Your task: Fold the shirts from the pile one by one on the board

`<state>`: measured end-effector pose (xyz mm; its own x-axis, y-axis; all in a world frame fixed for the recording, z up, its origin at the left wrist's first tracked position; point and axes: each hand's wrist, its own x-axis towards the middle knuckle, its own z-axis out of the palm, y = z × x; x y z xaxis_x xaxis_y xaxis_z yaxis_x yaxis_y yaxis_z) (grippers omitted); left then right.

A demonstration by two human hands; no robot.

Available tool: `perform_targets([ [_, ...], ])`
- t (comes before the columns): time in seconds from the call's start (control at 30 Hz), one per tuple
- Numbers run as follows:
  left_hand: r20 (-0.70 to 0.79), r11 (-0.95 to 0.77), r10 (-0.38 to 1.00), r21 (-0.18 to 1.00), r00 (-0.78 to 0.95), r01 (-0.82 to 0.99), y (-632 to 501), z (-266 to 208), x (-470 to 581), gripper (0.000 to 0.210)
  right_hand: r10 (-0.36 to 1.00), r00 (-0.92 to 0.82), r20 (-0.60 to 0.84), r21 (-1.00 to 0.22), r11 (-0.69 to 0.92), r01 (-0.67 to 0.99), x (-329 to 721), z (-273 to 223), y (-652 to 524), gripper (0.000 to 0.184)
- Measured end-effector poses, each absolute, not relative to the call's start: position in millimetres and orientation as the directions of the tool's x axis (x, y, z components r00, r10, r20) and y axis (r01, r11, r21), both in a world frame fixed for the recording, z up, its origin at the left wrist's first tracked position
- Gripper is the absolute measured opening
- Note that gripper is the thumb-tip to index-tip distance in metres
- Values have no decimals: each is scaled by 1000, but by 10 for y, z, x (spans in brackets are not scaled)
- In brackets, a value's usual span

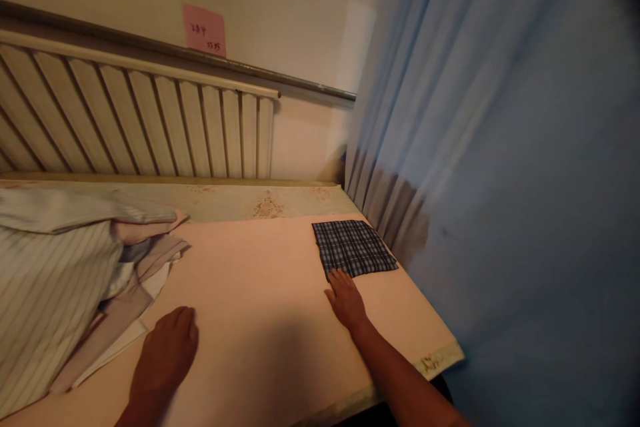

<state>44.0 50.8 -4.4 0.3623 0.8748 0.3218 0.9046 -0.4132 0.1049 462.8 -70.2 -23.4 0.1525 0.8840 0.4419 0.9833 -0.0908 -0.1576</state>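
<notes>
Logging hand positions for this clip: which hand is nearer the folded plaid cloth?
Right. The right hand lies flat with its fingers at the near edge of the folded plaid cloth. The left hand rests far to its left, beside the pile of striped clothes.

Left hand flat, palm down; right hand flat, fingers extended forward.
</notes>
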Motion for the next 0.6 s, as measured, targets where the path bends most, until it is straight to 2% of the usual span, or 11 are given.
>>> perform_targets([
  [0.23, 292, -395, 892, 137, 344, 908, 521, -36, 450, 36, 888, 162, 431, -171, -96, 981, 4617, -210, -702, 43],
  [0.6, 326, -413, 873, 102, 362, 905, 524, -69, 437, 37, 885, 162, 437, -170, -95, 981, 4626, -226, -698, 43],
])
